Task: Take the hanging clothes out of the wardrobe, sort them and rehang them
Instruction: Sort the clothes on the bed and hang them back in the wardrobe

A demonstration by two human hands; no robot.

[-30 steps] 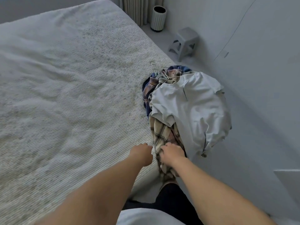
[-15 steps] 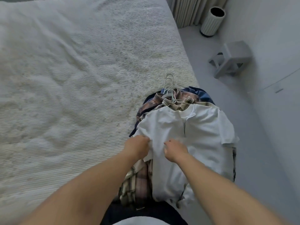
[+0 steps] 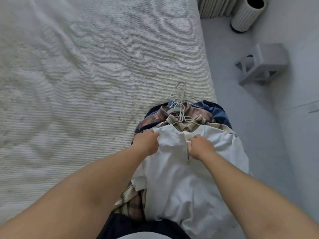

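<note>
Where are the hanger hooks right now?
In the head view, the hanger hooks fan out at the pile's far end on the bed, near its right edge.

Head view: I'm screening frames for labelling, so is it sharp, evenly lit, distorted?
Head view: soft, even daylight without glare; white t-shirt looks bright and low in detail; hangers slightly soft; wide-angle lens bends the bed edge and enlarges the forearms.

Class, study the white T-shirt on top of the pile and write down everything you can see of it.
The white T-shirt is plain, soft-looking fabric, lightly creased, with short sleeves. It lies uppermost on a pile of hangered plaid and blue shirts at the bed's right edge, its lower part drooping off the edge toward the person. The left hand grips its shoulder area; the right hand pinches fabric near the collar. Its own hanger cannot be made out.
</note>
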